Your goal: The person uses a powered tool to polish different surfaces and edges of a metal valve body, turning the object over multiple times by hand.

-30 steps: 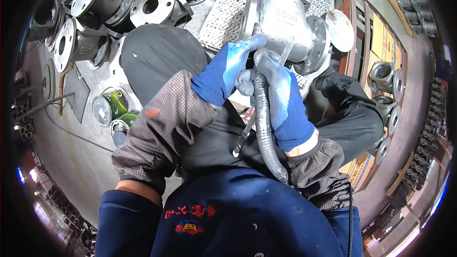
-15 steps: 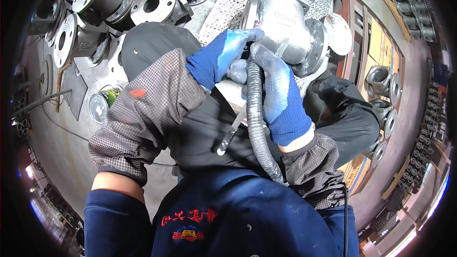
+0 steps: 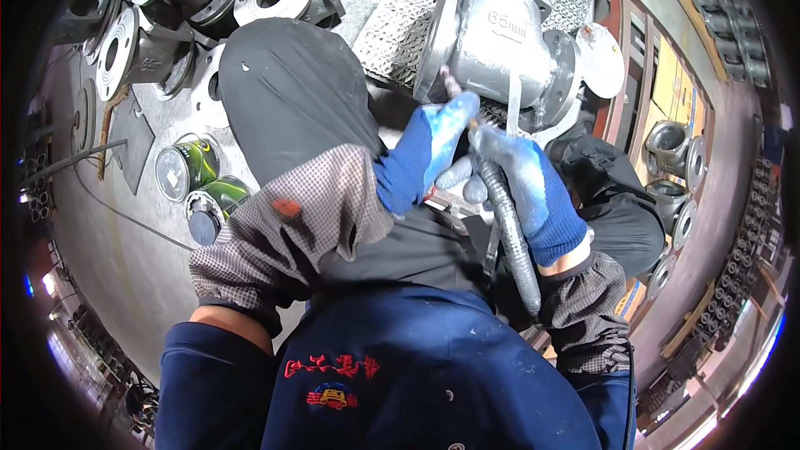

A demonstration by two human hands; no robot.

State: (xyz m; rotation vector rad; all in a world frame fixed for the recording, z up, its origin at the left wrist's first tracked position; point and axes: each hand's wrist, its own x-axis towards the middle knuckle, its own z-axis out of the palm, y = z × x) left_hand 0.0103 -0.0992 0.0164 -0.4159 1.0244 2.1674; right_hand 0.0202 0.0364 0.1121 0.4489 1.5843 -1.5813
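Left hand, right hand gripping slim tool; ribbed hose below; round-flanged metal casting ahead

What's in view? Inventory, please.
Flanged metal casting: 1, silver, upper centre
Patterned metal sheet: 1, silver, upper centre
Other flanged castings: many, grey, left and right
Cylindrical cans: 2, green, left floor
Flat round disc: 1, white, right of casting
Slim tool: 1, pink tip, centre
Ribbed flexible hose: 1, grey, centre
Angular frame: 1, reddish, right
Worn jacket: 1, navy, bottom
Left gloved hand: 1, blue, at tool
Right gloved hand: 1, blue, at hose
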